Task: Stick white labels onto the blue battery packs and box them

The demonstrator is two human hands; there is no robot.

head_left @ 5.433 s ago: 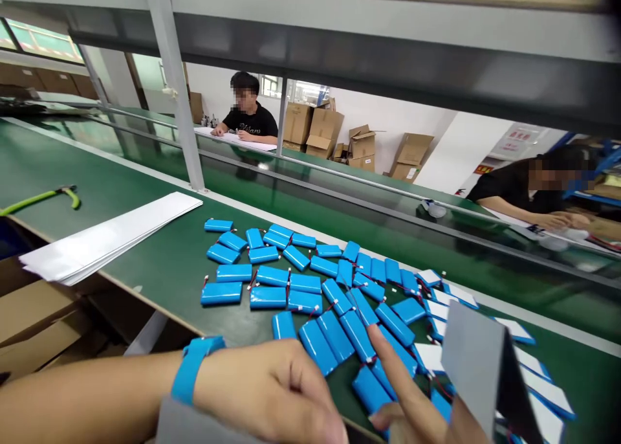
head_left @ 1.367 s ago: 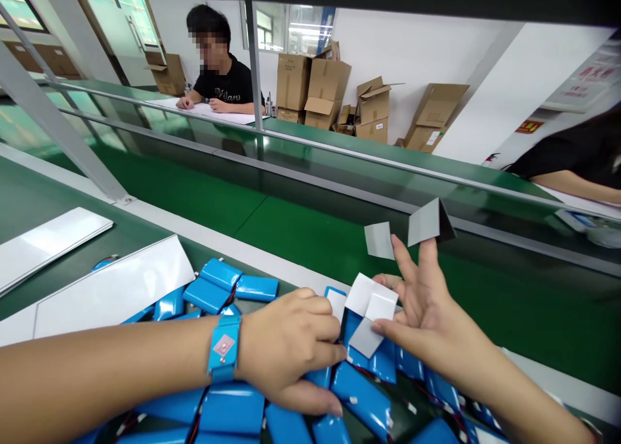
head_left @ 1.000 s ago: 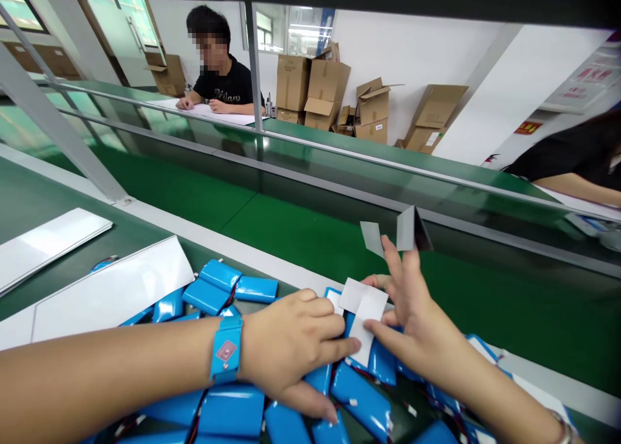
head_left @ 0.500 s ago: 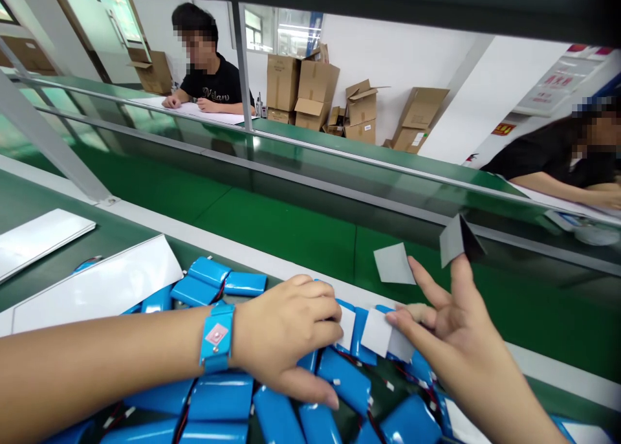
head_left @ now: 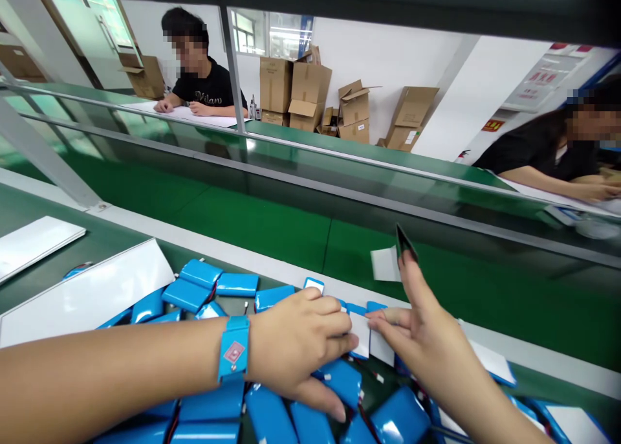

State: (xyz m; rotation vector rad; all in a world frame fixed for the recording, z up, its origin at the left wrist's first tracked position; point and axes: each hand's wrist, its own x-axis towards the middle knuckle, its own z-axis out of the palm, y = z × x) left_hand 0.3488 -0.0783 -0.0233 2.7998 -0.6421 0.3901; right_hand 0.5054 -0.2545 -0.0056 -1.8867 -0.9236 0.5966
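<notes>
Blue packs (head_left: 237, 284) lie close together on the green counter (head_left: 111, 232). The left hand (head_left: 295, 337), wearing a wrist strap (head_left: 234, 350), extends over them with its forefinger at a white patch (head_left: 359, 334) on one pack; whether its grip is closed cannot be told. The right hand (head_left: 417, 331) pinches a white piece (head_left: 381, 349) between thumb and finger, just beside that patch.
</notes>
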